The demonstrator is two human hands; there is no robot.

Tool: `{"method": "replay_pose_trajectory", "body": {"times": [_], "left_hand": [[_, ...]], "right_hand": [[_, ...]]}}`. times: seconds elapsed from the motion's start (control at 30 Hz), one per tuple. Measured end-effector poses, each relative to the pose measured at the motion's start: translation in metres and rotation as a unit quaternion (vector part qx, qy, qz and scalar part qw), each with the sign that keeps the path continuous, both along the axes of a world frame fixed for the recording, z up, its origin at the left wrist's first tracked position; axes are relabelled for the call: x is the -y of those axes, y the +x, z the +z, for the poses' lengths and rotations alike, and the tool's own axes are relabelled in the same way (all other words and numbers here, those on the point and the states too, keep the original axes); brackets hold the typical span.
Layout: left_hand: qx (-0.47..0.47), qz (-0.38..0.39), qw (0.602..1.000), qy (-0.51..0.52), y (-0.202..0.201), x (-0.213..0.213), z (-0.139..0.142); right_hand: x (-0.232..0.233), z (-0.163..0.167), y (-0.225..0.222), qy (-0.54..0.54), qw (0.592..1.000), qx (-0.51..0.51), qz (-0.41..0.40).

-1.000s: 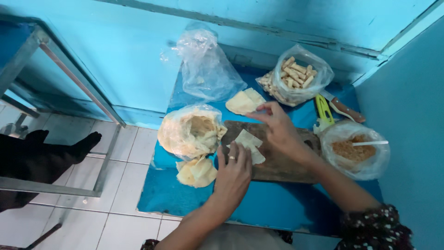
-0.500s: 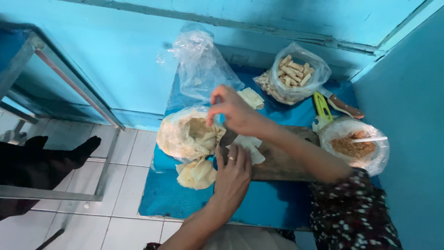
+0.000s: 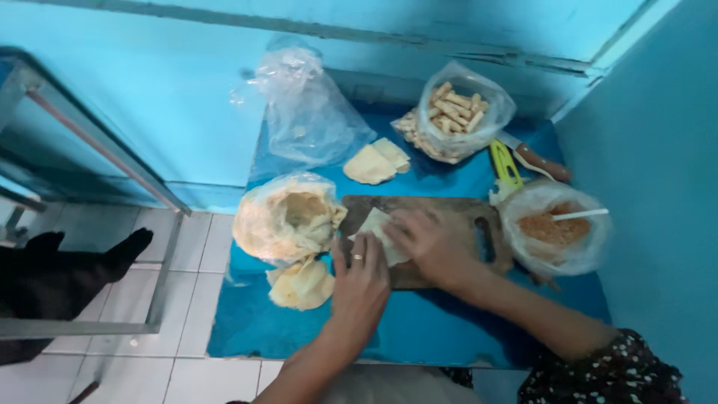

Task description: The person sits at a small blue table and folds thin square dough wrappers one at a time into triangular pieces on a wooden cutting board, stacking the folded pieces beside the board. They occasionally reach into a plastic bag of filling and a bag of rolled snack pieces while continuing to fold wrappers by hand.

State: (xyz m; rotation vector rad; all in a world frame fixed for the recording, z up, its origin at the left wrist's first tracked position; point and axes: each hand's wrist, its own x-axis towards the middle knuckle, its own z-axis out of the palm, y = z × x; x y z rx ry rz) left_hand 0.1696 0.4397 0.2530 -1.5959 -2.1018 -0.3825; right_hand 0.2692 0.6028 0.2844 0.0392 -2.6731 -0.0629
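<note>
Blue walls hug your blue worktop (image 3: 449, 329). Your left hand (image 3: 360, 284) and right hand (image 3: 428, 241) lie flat on the thin pastry sheet (image 3: 376, 224), pinning it on the wooden board (image 3: 449, 213).

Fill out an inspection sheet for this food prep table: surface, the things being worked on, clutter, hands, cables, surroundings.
Surface: blue table, partly covered by a dark wooden cutting board.
Job's things: pale wrapper sheet flat on the board under both hands.
Clutter: open bag of wrappers; loose wrappers beside it; more wrappers farther back; empty clear bag; bag of rolled sticks; bag of brown filling with a white utensil in it; green tool; brown-handled knife.
Hands: left hand pressing the sheet, ring on one finger; right hand on the sheet.
Cables: nothing seen.
Surroundings: blue walls, white tiled floor, metal frame at left.
</note>
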Motion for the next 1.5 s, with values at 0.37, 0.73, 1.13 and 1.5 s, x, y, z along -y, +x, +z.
{"method": "replay_pose_trajectory", "body": {"times": [0.37, 0.73, 1.13, 1.5], "left_hand": [[0.071, -0.007, 0.997, 0.016, 0.015, 0.013, -0.013], [0.114, -0.018, 0.992, 0.056, 0.037, 0.005, 0.012], [0.243, 0.018, 0.963, 0.112, 0.010, 0.049, 0.011], [0.150, 0.087, 0.980, 0.099, 0.011, 0.044, 0.008]], "right_hand": [[-0.046, 0.049, 0.123, -0.510, 0.832, -0.217, -0.025], [-0.095, 0.061, 0.201, -0.053, 0.973, 0.005, -0.224], [-0.081, 0.069, 0.171, -0.466, 0.804, -0.143, -0.341], [0.051, 0.032, 0.026, -0.587, 0.786, 0.059, -0.184]]}}
